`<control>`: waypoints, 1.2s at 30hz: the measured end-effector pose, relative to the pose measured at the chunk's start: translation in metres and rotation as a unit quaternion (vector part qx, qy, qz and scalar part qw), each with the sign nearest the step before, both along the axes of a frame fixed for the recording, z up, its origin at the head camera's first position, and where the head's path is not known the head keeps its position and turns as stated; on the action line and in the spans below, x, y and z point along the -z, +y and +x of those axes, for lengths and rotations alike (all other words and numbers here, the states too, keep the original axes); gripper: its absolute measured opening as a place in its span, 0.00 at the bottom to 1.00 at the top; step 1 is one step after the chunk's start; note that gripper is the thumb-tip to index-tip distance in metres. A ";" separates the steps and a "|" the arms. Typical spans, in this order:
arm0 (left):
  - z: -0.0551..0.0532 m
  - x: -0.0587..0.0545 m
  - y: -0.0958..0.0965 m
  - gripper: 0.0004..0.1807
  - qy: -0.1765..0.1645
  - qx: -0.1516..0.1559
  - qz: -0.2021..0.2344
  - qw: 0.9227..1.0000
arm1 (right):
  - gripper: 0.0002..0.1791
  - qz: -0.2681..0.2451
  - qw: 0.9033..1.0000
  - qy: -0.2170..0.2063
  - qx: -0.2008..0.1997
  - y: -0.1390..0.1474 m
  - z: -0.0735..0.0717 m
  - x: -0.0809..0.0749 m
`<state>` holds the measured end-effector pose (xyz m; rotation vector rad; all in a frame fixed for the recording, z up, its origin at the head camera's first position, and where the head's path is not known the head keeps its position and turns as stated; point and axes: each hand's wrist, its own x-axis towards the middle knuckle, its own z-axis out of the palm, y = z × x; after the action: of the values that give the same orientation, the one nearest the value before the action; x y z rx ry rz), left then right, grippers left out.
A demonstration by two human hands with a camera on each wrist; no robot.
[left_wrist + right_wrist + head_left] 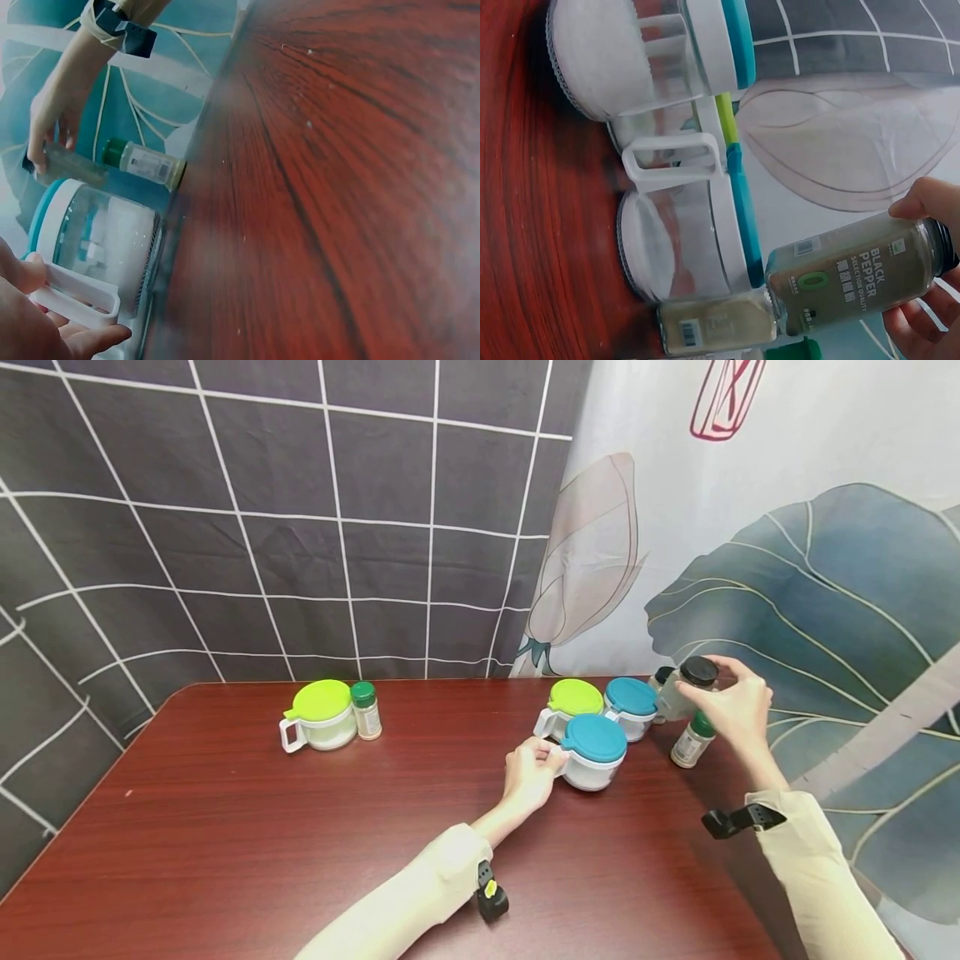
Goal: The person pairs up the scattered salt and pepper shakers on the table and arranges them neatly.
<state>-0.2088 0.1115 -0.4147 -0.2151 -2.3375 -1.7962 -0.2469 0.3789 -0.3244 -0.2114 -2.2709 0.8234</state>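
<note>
Clock reference: head view, 12 o'clock toward the far edge of the surface (225,843).
Front blue-lidded jar (594,753): at 3 o'clock from the left hand (529,772), lid on; whether its base bears on the surface cannot be told.
Left-hand fingers: narrow, pinching the white handle (84,285); this grasp presumably steers the jar without covering its lid.
Black pepper bottle (840,274): raised and tilted in the right hand (738,702), at 2 o'clock from that jar.
Right-hand fingers: gripping the capped end, thumb opposed; this apparently leaves the base unobstructed for standing.
Adjacent containers: lime-lidded jar (576,697) at 11 o'clock from the front jar, rear blue-lidded jar (632,697) between 1 and 2, green-capped shaker (690,745) at 3; close grouping probably saves space.
Far pair: second lime-lidded jar (322,714) and second green-capped shaker (367,714), side by side, between 9 and 10 o'clock from the left hand.
</note>
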 end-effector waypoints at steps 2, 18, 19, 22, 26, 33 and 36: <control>0.000 -0.001 -0.002 0.07 0.000 0.000 0.003 1.000 | 0.27 0.000 1.000 0.005 -0.001 -0.002 -0.001 0.000; 0.003 -0.004 -0.020 0.07 -0.006 0.005 0.007 1.000 | 0.27 -0.013 1.000 0.009 -0.004 -0.009 0.001 -0.002; 0.003 -0.004 -0.021 0.07 -0.005 0.006 0.008 1.000 | 0.28 -0.015 1.000 0.006 -0.006 -0.010 0.001 -0.003; 0.004 -0.006 -0.025 0.07 -0.006 0.006 0.007 1.000 | 0.28 -0.023 1.000 0.001 -0.013 -0.012 0.002 -0.004; 0.003 -0.008 -0.031 0.07 -0.007 0.006 0.006 1.000 | 0.28 -0.029 0.999 0.005 -0.027 -0.014 0.003 -0.005; 0.002 -0.010 -0.044 0.06 -0.008 -0.001 -0.007 1.000 | 0.29 -0.031 0.998 0.005 -0.052 -0.025 0.004 -0.010; 0.002 -0.010 -0.050 0.06 -0.009 -0.006 -0.009 1.000 | 0.29 -0.034 0.998 0.002 -0.061 -0.029 0.005 -0.012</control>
<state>-0.2068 0.0616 -0.4049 -0.1879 -2.3630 -1.7794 -0.2424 0.3502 -0.3128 -0.1042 -2.2721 0.9644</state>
